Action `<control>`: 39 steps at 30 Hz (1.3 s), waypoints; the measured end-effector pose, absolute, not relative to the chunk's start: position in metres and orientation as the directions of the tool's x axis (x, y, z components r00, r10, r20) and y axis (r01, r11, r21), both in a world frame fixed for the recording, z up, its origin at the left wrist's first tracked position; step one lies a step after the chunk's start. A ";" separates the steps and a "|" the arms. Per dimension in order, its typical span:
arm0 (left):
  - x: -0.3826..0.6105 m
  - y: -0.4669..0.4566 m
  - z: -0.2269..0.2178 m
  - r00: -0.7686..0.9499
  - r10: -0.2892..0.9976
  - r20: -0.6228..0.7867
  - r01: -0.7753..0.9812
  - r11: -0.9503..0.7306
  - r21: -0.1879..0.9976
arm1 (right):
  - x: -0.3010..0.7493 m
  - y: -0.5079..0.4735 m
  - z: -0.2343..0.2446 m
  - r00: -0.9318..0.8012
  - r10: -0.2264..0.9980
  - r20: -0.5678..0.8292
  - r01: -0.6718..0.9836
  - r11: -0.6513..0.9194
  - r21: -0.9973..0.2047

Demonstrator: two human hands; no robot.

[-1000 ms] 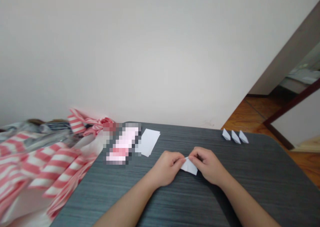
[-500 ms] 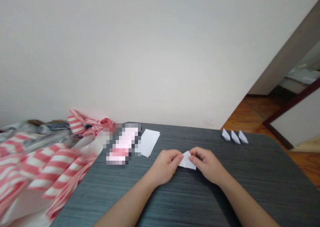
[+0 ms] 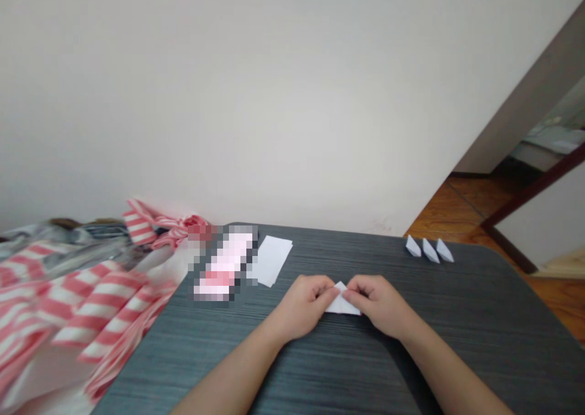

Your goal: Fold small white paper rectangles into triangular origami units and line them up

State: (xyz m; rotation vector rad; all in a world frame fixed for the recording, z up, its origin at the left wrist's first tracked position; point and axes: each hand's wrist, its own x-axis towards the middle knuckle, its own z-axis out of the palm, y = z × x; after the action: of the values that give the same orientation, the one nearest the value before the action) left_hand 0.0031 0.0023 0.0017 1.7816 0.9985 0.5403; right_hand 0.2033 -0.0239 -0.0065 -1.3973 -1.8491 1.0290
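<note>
Left hand point(image 3: 299, 310) and right hand point(image 3: 382, 308) are nearly closed, pinching a folded white paper point(image 3: 342, 306). Its tip points at the pale wall point(image 3: 292, 98); its long side runs left to right over the dark tabletop point(image 3: 329, 372). Brown floor point(image 3: 436, 217) lies beyond.

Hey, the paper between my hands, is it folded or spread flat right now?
Folded: the white paper, pinched by the left hand and right hand, shows a peaked top and creases.

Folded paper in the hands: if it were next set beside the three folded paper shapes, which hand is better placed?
Probably the right hand: it pinches the folded paper and is nearer the paper shapes. The left hand pinches it too, but farther away.
</note>
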 end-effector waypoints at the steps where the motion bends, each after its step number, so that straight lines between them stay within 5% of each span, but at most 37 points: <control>1: 0.003 0.002 0.001 0.550 0.831 -0.082 0.395 -0.172 0.903 | 0.203 -0.024 -0.006 -0.269 0.963 0.006 0.497 0.145 -0.856; 13: 0.003 0.004 -0.001 0.544 0.834 -0.094 0.367 -0.136 0.920 | 0.205 -0.025 -0.008 -0.285 0.958 -0.023 0.463 0.117 -0.879; 20: 0.003 0.005 -0.007 0.523 0.839 -0.153 0.327 -0.031 0.944 | 0.205 -0.030 -0.015 -0.333 0.942 0.044 0.283 0.145 -0.948; 32: 0.004 0.005 -0.007 0.521 0.849 -0.085 0.386 -0.146 0.911 | 0.205 -0.028 -0.006 -0.400 0.890 0.218 0.433 0.393 -0.811; 39: 0.003 0.003 -0.004 0.577 0.816 -0.038 0.335 -0.194 0.922 | 0.205 -0.026 -0.010 -0.319 0.918 0.237 0.540 0.381 -0.750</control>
State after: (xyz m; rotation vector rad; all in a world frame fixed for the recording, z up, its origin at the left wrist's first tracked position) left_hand 0.0033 0.0030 -0.0039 1.7758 0.9484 0.5826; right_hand 0.2053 -0.0259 -0.0097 -1.2504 -1.9871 0.7388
